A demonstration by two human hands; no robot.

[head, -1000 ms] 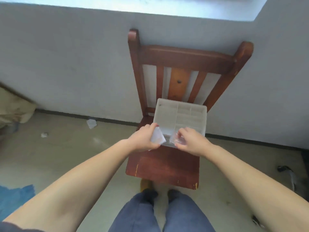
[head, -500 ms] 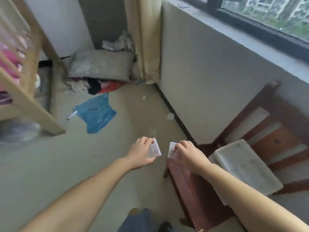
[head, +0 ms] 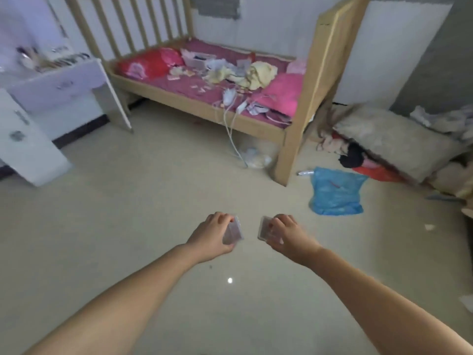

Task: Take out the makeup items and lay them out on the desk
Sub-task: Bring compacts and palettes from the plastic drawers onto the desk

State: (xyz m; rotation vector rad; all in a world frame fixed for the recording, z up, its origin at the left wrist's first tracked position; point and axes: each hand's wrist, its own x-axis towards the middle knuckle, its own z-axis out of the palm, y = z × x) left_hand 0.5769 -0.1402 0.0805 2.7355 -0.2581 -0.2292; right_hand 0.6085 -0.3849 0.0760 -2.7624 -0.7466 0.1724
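At the far left stands a white worktop (head: 58,84) with blurry small things on its top, by the wall. Next to it, going right, is a wooden bed (head: 204,73) with a pink sheet, red and pink pillows and a messy pile of cloth and papers. A white cord (head: 231,129) hangs from the bed's front edge down to the floor (head: 115,201).

Both arms reach out over the floor, low in the middle of the view. The left hand (head: 212,237) has its fingers curled round a small clear case (head: 233,231), which it holds up in the air. Just beside it, not touching, the right hand (head: 286,235) grips a second small clear case (head: 265,230) the same way, fingers bent over its top. What is inside the cases is too blurry to tell.

Further right, a blue plastic bag (head: 335,192) lies on the floor near the bed's leg. Past it, a big grey cushion (head: 399,142) leans by the wall with clothes beside it.
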